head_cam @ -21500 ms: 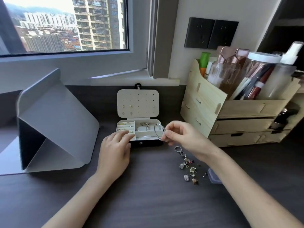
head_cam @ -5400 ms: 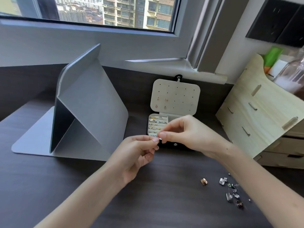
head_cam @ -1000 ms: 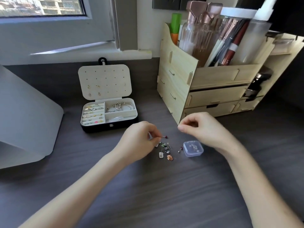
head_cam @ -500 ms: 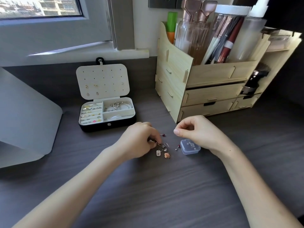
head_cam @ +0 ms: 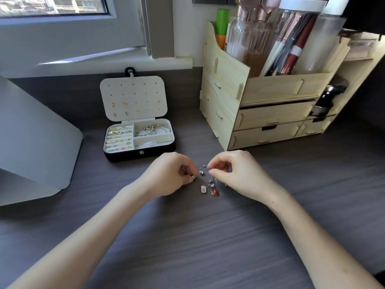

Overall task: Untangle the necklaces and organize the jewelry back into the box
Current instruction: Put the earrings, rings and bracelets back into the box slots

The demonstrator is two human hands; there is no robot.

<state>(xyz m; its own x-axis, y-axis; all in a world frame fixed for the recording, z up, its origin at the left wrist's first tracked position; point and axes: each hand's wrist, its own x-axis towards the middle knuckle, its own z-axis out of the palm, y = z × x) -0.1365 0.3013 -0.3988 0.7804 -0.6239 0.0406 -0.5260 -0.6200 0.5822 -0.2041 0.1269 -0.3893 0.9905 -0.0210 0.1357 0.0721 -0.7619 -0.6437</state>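
The black jewelry box [head_cam: 125, 156] stands open on the dark desk, with rings, bracelets and small pieces in its cream compartments. A few earrings hang on its upright lid [head_cam: 133, 97]. Several loose earrings [head_cam: 210, 184] lie in front of me, among them a white pendant [head_cam: 203, 188] and an amber piece [head_cam: 214, 192]. My left hand [head_cam: 168, 176] pinches a small silver earring [head_cam: 194, 177] at the left of that pile. My right hand [head_cam: 235, 172] is curled, and its thumb and forefinger close on a tiny stud [head_cam: 205, 166].
A wooden desk organizer [head_cam: 268, 97] with drawers, bottles and brushes stands at the back right. On the left is a folded grey stand [head_cam: 35, 132], and behind the box a window sill [head_cam: 112, 61]. My right hand hides the small clear plastic case.
My hands have come closer together over the loose earrings. My right hand slid left and now covers the clear plastic case. My left fingers closed on a small earring.
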